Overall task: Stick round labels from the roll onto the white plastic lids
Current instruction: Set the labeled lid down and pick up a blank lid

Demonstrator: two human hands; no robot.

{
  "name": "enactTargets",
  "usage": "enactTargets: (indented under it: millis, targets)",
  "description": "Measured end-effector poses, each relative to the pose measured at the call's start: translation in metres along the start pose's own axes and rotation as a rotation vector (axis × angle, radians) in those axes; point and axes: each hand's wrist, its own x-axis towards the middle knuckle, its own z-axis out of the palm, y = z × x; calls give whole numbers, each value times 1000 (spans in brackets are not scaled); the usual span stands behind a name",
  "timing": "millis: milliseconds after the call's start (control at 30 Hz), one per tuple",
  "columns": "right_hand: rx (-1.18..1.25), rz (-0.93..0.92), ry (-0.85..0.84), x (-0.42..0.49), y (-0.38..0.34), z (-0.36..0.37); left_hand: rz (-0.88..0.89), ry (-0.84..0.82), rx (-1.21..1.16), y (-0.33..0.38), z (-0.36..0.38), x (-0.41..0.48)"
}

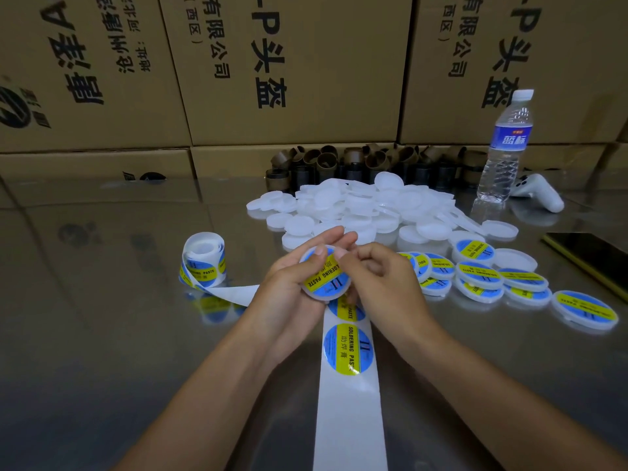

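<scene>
White unlabelled lids (356, 205) heaped upper centre outnumber the labelled lids (475, 273) at right; mid-frame on the worktop (102, 334), left hand (292, 283) grips one lid (326, 277), right hand (377, 277) fingers (343, 258) curled, pinching its label down; roll (204, 260) centre-left.

Bare left hand (289, 290), bare right hand (380, 277), uncovered forearms (210, 379) (nails trimmed short)
</scene>
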Motion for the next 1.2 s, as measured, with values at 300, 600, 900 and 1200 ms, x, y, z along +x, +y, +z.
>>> enactTargets:
  millis: [300, 600, 900, 1200]
  targets:
    - [101, -61, -10, 1, -2, -1, -19, 115, 176, -6, -3, 1]
    - [36, -119, -67, 1, 0, -4, 30, 188, 237, -6, -4, 0]
    - [177, -77, 93, 2, -3, -5, 56, 133, 362, -10, -5, 0]
    - [45, -102, 165, 5, 2, -7, 51, 112, 452, -13, -5, 0]
